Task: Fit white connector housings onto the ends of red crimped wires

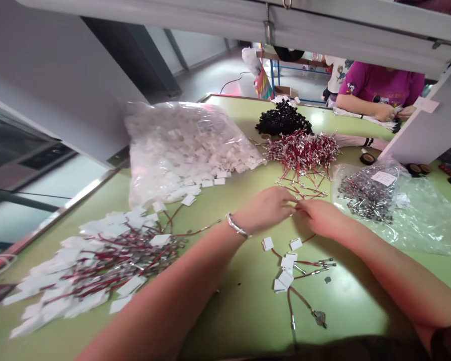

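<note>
Evidently, close fingertip work is being done over the middle of the bench (244,321), where the left hand (268,208) and the right hand (322,216) are brought together tip to tip. The fingers of both are curled nearly together, and something thin and reddish seems to be pinched between them, but it is too small and blurred to be named, and how firmly it is gripped cannot be told. Loose red leads (306,192) are spread just beyond the fingertips, in front of a tangled red pile (302,153); leads with white pieces (285,277) are laid nearer the body. For work this fine, the part is probably best steadied close to its end by one hand and guided straight by the other, with no pull put on the wire.

To the left, a heap of white-tipped leads (124,255) is spread close beside the left forearm (195,286), by which it could be brushed. Beyond, a clear bag of white pieces (195,145) is slumped across the bench. On the right, a bag of metal parts (368,193) is set near the right forearm (383,265), where its loose plastic could be snagged. Farther off, black parts (283,119) are heaped, and white wires (361,117) are handled by a person in purple (383,87), partly hidden by an upright panel (428,120)
</note>
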The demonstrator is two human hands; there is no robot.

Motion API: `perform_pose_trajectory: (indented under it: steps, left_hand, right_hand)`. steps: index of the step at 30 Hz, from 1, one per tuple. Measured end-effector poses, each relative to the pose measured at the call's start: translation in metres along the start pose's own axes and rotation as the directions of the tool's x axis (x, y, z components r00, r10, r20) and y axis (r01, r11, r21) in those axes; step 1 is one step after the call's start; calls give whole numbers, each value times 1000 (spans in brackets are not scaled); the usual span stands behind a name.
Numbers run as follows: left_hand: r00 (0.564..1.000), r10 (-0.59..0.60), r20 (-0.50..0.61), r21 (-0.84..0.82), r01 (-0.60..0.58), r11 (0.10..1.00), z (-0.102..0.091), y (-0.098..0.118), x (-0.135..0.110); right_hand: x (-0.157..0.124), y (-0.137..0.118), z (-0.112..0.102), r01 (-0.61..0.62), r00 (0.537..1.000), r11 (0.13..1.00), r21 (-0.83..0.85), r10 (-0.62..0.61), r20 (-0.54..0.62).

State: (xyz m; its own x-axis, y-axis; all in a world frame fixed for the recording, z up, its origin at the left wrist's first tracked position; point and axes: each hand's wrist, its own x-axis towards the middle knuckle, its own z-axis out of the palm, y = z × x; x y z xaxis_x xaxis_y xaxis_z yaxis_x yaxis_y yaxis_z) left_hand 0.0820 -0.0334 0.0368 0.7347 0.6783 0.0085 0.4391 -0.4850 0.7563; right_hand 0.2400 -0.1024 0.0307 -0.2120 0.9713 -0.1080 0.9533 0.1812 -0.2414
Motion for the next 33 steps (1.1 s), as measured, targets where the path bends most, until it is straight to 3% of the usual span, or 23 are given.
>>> perform_pose_trajectory:
  steps: [2, 4, 5, 7, 10, 12, 15, 18, 21, 24, 27, 30, 33]
  left_hand:
    - [993, 114, -21, 68, -113, 991, 13, 3, -1]
    - [988, 152, -13, 112, -150, 982, 29, 0, -1]
    - [988, 153, -23, 145, -148, 978, 37, -3, 0]
    - [988, 149, -39, 238, -136, 962, 47, -8, 2]
    - [986, 164, 24, 341, -163, 926, 51, -12, 5]
    - [979, 195, 63, 363, -204, 909, 50, -8, 6]
    - [970, 222, 101, 381, -243, 892, 53, 1, 7]
    - [967, 218, 130, 405, -252, 879, 62, 7, 8]
    - [980, 190, 62, 340, -200, 919, 66, 6, 9]
    - [998, 22, -62, 76, -18, 997, 58, 0, 9]
    - [986, -155, -59, -280, 132, 951, 47, -4, 8]
    - [983, -181, -34, -422, 150, 894, 41, -5, 6]
    - [985, -170, -38, -468, 132, 874, 41, -4, 4]
  right_hand:
    - [-4, 2, -8, 36, 997, 994, 98, -43, 67]
    - [-9, 15, -23, 47, 989, 977, 209, -74, 124]
    - [-12, 26, -33, 13, 990, 967, 254, -49, 134]
    - [-18, 53, -54, -123, 992, 959, 257, 121, 23]
    - [-26, 93, -72, -208, 978, 978, 13, 208, 1]
    - [-27, 110, -68, -111, 994, 984, -139, 108, -26]
    - [-22, 120, -45, 50, 998, 953, -299, -59, -22]
    - [-17, 121, -24, 72, 993, 908, -412, -103, -55]
    - [-18, 116, -19, 30, 986, 914, -404, -93, -136]
    - [-21, 95, -23, -56, 967, 983, -176, 9, -256]
    - [-22, 65, -19, -40, 966, 992, 118, 69, -249]
    - [-18, 41, -4, 18, 954, 955, 296, 72, -292]
    - [-15, 34, 10, 89, 929, 942, 325, 39, -369]
